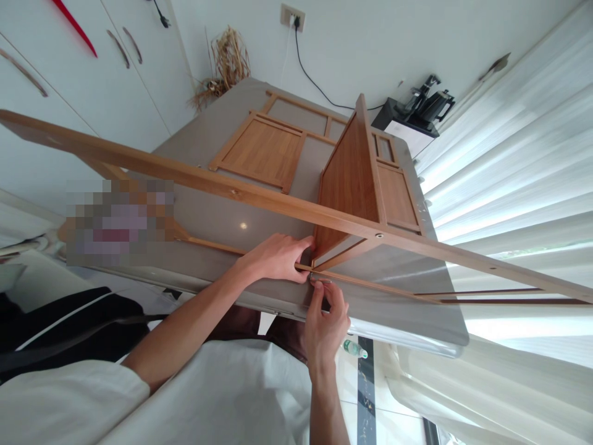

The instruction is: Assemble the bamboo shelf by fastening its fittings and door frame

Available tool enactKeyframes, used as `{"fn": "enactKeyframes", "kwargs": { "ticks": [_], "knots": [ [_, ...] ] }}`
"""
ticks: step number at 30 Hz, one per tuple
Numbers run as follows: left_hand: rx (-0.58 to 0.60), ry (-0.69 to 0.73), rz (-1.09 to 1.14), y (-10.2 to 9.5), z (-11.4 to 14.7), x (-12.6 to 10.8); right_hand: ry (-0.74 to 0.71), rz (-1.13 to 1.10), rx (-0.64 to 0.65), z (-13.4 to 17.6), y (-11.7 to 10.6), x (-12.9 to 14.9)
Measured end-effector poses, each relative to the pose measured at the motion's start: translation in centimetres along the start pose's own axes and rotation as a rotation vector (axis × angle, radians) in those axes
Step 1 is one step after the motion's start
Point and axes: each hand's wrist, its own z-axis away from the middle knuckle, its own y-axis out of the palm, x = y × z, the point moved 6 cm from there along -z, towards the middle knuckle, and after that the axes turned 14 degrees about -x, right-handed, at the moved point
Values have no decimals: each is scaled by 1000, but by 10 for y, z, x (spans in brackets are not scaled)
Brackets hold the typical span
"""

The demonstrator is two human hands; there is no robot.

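My left hand (280, 256) is closed around the thin lower rail (365, 283) of a wooden frame, where the rail meets an upright wooden panel (349, 179). Close to that joint, my right hand (327, 315) pinches a small, thin metal piece (320, 280) between thumb and fingers. Its tip is at the rail's near side, and its exact kind is too small to tell. The frame's long upper rail (287, 204) crosses above both hands, and the panel stands out from it towards the back of the table.
Other wooden panels, one at the left (262, 151) and one at the right (397, 194), lie on the grey-covered table (204, 142). A black kettle (438, 106) stands on a cabinet behind. White curtains (519, 154) hang at right. A bottle (355, 348) lies on the floor.
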Motion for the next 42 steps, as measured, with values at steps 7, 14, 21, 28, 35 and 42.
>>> {"fn": "enactKeyframes", "kwargs": {
  "ticks": [7, 14, 21, 28, 35, 42],
  "knots": [
    [6, -16, 0, 0, 0, 0, 76, 17, 28, -4, -1, 0],
    [16, -28, -13, -3, 0, -2, 70, -34, 79, -6, 2, 4],
    [12, -22, -15, 0, 0, 1, 20, -7, 54, -5, 1, 4],
    [9, -17, -16, -1, 0, 0, -41, 18, 49, -4, 0, 3],
    [22, -13, -8, 0, -1, -1, -116, 28, 54, -4, -1, 5],
    [23, -10, -18, -1, -1, 0, -199, 57, 43, -2, -1, 9]
  ]
}}
